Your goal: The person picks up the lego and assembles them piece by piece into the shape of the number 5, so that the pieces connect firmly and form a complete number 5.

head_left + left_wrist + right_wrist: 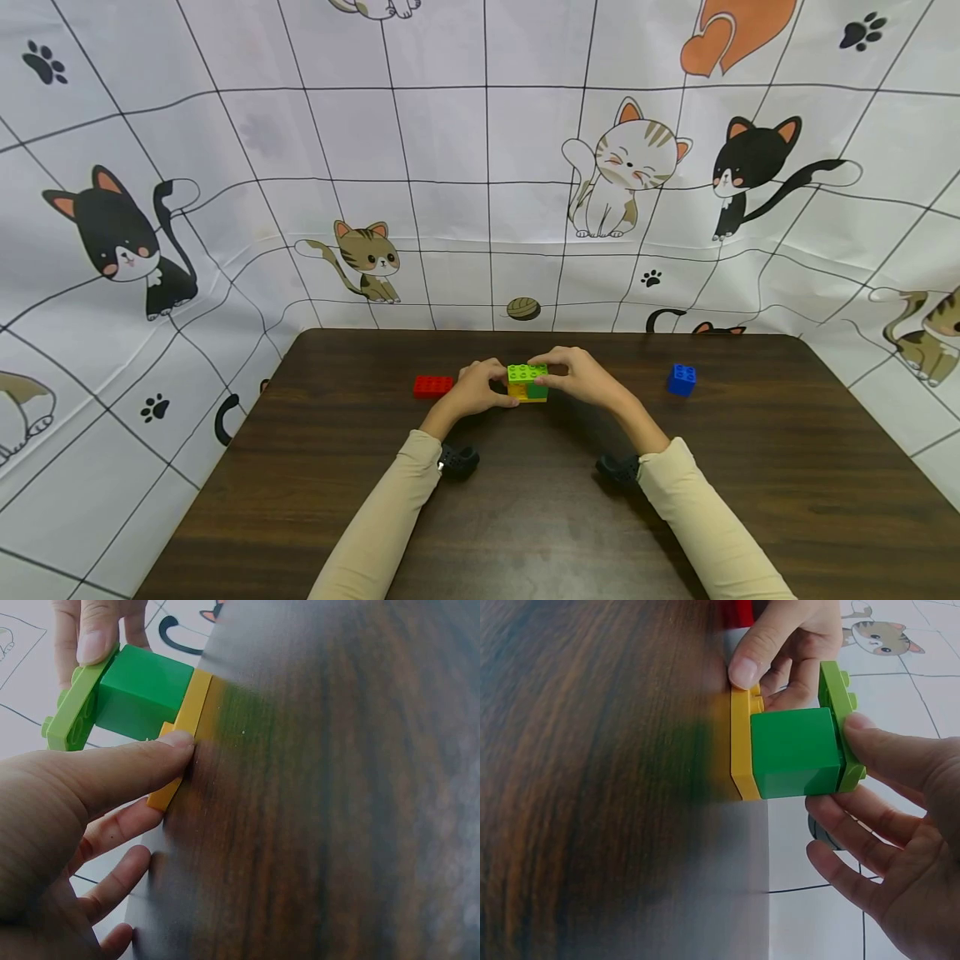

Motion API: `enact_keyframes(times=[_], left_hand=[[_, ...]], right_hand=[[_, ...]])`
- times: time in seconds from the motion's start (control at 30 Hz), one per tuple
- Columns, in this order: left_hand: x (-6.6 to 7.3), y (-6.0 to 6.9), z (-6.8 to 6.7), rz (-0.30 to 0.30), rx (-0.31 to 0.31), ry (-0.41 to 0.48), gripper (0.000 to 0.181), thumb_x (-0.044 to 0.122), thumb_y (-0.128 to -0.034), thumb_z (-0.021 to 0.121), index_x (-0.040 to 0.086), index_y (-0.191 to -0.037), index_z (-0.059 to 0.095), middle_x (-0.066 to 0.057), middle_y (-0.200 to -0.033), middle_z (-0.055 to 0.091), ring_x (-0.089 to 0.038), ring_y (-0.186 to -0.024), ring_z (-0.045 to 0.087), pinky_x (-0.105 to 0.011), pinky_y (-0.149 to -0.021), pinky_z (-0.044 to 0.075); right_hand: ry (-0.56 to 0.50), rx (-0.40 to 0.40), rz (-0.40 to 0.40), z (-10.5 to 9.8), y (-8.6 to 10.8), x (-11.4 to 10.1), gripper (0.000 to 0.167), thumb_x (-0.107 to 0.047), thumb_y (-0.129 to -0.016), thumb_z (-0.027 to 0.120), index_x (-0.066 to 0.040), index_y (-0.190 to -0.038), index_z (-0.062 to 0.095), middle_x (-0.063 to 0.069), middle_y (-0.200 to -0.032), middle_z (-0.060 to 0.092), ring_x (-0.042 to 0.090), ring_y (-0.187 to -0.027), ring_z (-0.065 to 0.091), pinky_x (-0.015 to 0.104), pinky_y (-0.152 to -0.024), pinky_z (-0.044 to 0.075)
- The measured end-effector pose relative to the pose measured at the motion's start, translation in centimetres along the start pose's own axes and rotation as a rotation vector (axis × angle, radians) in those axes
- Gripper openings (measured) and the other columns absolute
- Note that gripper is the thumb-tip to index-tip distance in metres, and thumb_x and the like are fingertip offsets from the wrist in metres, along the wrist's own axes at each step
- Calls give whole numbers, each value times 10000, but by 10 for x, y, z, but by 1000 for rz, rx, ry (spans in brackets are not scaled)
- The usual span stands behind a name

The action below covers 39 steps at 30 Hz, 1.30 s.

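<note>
A small stack of toy building bricks stands on the table between both hands. A thin yellow brick [740, 746] lies at its bottom, with a dark green brick [795, 750] on one end. Over the green one sits a thin lime green brick [527, 372], its studs outward, overhanging the yellow brick's bare studs. My left hand [477, 388] pinches the yellow brick at the end away from the green one, as the left wrist view shows. With thumb and fingers, my right hand [581, 379] holds the lime brick. Whether the lime brick is fully pressed down I cannot tell.
On the dark wooden table [525, 517], a red brick [432, 386] lies just left of my left hand. Farther to the right stands a blue brick [682, 380]. A white sheet with cartoon cats [450, 150] hangs behind the table's back edge.
</note>
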State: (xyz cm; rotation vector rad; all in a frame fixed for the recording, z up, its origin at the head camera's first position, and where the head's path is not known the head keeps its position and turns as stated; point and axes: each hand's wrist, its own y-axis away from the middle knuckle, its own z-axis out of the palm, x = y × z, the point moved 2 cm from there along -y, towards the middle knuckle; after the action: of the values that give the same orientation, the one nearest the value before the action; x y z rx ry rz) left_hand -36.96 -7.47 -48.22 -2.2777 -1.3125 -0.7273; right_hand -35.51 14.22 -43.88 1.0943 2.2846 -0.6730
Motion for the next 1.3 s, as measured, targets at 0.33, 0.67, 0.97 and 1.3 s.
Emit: enact_keyframes(times=[0.33,0.67,0.97,1.3], left_hand=[[1,1,-2,8,-1,-13,261,271,-845,843,120,-1044,766,-46,-1119,656,-249,-1066,520,-545,-1024,323],[1,1,-1,12,-10,-13,261,269,-860,830,124,-1068,768,-49,-1141,654,-253,-1076,519,-552,-1045,318],[1,1,-2,11,-12,-25,272,283,-863,828,112,-1060,752,-52,-1139,652,-247,-1073,520,-550,-1034,331],[2,1,-2,-1,-11,-31,273,292,-863,827,104,-1036,732,-52,-1131,651,-248,-1078,526,-548,-1030,334]], right_hand=[[-2,10,3,1,0,4,349,-185,-943,732,-56,-1266,710,117,-1165,727,245,-1041,649,418,-863,563],[-24,22,23,1,0,7,343,-175,-935,741,-72,-1261,717,111,-1185,730,262,-1073,665,432,-887,573],[39,49,-22,2,1,3,327,-164,-926,751,-63,-1236,723,133,-1167,682,305,-1082,635,491,-910,537],[127,71,-56,3,1,-1,323,-162,-904,772,-75,-1213,735,114,-1119,638,301,-1071,564,510,-906,480]])
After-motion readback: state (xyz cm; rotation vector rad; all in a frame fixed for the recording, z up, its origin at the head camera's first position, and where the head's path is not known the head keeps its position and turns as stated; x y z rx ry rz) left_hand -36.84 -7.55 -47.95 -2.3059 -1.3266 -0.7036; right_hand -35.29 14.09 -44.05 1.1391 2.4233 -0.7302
